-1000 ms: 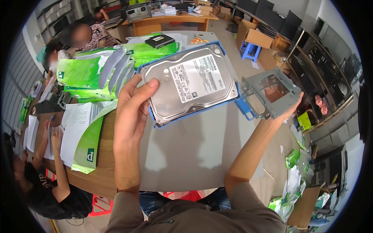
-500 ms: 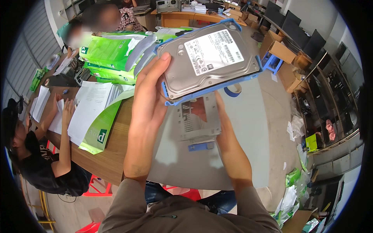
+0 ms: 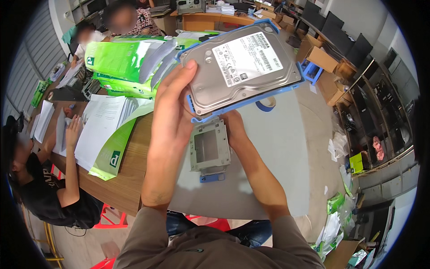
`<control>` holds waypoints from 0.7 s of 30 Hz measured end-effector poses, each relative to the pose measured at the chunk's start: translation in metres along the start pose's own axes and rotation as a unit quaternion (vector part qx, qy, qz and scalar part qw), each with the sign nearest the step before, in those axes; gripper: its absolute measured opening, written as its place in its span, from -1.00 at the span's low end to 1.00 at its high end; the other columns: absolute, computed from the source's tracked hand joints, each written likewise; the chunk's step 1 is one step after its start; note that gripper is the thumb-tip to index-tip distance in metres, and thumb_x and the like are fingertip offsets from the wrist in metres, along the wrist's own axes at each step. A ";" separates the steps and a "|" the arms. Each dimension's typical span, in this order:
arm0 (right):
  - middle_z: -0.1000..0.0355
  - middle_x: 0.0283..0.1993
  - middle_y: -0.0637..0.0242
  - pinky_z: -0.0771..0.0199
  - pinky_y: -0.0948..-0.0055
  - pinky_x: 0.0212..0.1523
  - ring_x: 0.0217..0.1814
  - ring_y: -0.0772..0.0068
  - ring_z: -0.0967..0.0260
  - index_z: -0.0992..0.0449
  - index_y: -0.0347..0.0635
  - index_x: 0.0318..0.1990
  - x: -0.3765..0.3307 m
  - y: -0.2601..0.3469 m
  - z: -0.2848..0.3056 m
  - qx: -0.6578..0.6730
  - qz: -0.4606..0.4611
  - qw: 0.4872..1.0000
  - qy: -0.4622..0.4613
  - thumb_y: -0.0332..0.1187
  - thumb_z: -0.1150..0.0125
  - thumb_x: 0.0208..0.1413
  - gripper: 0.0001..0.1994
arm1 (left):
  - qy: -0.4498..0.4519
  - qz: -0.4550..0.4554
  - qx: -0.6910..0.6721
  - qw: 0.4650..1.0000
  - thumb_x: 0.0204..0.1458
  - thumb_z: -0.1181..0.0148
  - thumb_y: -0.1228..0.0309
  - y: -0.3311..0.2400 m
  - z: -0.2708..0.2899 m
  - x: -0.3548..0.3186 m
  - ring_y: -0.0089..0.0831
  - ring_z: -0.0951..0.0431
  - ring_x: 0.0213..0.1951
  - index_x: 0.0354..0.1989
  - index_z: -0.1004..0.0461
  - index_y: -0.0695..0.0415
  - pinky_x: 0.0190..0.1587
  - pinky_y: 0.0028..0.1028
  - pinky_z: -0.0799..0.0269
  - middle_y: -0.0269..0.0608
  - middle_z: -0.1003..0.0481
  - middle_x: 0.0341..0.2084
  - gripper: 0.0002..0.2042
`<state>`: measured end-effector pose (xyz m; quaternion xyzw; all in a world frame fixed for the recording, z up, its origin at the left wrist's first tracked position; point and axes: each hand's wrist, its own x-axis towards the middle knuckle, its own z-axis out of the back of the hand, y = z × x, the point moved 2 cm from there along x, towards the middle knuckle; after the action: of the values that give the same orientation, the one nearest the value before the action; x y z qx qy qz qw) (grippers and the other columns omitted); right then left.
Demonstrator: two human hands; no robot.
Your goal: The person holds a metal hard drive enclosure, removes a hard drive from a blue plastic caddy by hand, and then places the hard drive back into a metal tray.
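Hard drive [image 3: 242, 67] in a blue frame is held up above the tabletop [image 3: 286, 148], gripped by the left hand [image 3: 172, 110] along its left edge and the right hand [image 3: 233, 127] beneath it. Below lies a grey metal bracket [image 3: 209, 148]. Farther off, green folders [image 3: 127, 60] are stacked.

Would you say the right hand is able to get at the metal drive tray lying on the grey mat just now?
Probably yes: the right hand sits just above the metal drive tray, nothing between them, though it helps hold the hard drive.
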<state>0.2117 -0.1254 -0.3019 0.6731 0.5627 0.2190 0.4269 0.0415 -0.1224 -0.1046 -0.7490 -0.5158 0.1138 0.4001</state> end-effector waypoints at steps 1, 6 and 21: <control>-0.45 0.03 0.12 -0.37 0.31 0.10 0.05 0.29 -0.40 -0.33 -0.27 0.13 0.002 0.006 0.002 0.011 0.065 0.997 -0.043 -0.24 -0.02 0.25 -0.62 | 0.005 0.002 -0.003 1.000 0.15 -0.17 0.27 0.001 0.000 0.000 -0.52 -0.53 -0.17 -0.05 -0.45 0.29 -0.09 -0.53 -0.43 -0.20 -0.52 -0.20 -0.67; -0.47 -0.02 0.16 -0.41 0.26 0.08 0.06 0.34 -0.39 -0.35 -0.25 0.08 -0.041 0.069 -0.032 -0.045 0.181 0.980 -0.074 -0.28 0.00 0.26 -0.68 | 0.002 -0.002 0.017 1.000 0.16 -0.15 0.25 0.000 0.003 -0.003 -0.40 -0.54 -0.08 0.03 -0.44 0.32 0.01 -0.43 -0.44 -0.10 -0.53 -0.09 -0.60; -0.09 0.34 0.20 -0.09 -0.05 0.30 0.39 0.25 -0.02 -0.02 -0.18 0.38 -0.132 0.140 -0.074 -0.034 0.335 0.942 -0.018 0.20 0.23 0.30 -0.29 | 0.078 -0.256 0.380 0.885 0.10 -0.26 0.41 0.031 -0.034 -0.028 -0.41 -0.57 -0.24 0.06 -0.34 0.30 -0.20 -0.46 -0.47 -0.01 -0.55 -0.20 -0.61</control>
<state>0.1981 -0.2263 -0.1228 0.8116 0.2894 0.3559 0.3617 0.0704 -0.1677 -0.1111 -0.3877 -0.5743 0.1356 0.7082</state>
